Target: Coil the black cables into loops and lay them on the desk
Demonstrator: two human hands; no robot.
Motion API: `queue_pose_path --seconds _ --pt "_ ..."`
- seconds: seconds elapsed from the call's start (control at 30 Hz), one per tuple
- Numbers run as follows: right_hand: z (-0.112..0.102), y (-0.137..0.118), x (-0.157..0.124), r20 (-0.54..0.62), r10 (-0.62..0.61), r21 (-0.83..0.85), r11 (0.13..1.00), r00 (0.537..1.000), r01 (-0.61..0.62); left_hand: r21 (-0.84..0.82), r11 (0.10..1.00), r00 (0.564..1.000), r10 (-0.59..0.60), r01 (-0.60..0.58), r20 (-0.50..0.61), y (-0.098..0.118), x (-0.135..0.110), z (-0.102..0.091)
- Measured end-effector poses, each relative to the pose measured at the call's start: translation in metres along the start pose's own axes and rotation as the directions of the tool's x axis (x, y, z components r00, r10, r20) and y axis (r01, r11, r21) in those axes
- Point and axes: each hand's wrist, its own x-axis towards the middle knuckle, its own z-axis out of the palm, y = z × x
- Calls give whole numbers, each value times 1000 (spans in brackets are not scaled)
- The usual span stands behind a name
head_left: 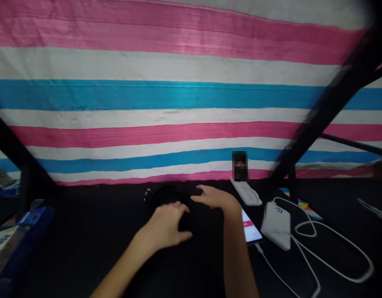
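A dark, round, ring-like object (169,189) lies on the black tabletop in front of me; its exact kind is too dark to make out. My left hand (166,225) is over its near side, thumb and fingers apart, and whether it touches the object I cannot tell. To the right, my right hand (216,197) reaches forward with its fingers spread and nothing visible in them. A small whitish piece (147,194) shows at the ring's left edge. The right forearm partly covers a lit phone (252,227).
A white power bank (277,225) and a looping white cable (336,269) lie at the right. Behind the phone is a white stand (247,192) with a blurred-out panel. Blue-and-white packages (14,244) sit at the left. Black bars (327,111) slope before a striped tarp (166,95).
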Motion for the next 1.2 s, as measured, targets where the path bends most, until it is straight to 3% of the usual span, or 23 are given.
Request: queue_pose_path --seconds 0.03,0.07,0.17,0.23,0.33,0.5,0.77,0.9,1.1,1.2 --pt "-4 -2 -10 -5 -44 -13 999 999 44 37 999 996 6 -10 84 2 5 15" --pt "-9 -3 -20 0 -96 -34 995 995 96 80 997 995 -10 2 95 2 10 30" --pt "-18 -4 -44 51 -186 -104 976 981 190 134 981 990 -139 139 -9 -10 22 68" --pt "-20 -4 -51 54 -179 -135 973 982 185 152 970 982 -185 189 -46 -22 23 82" --pt "-19 -2 -50 47 -181 -150 971 982 186 165 970 984 -167 176 -70 -36 17 89" --pt "-13 -3 -40 69 -181 -175 966 981 191 176 958 971 -211 228 -110 -62 -7 83" --pt "-4 -9 -46 100 -281 -169 941 955 294 144 887 892 -411 439 -189 -134 -66 53" --pt "3 -13 -53 93 -291 -188 934 952 304 145 849 852 -471 508 -230 -151 -96 47" --pt "7 -21 -72 203 -329 -186 912 922 366 158 753 758 -581 638 -296 -171 -133 32" --pt "7 -26 -79 201 -343 -208 900 917 382 166 741 748 -588 651 -307 -176 -143 25"
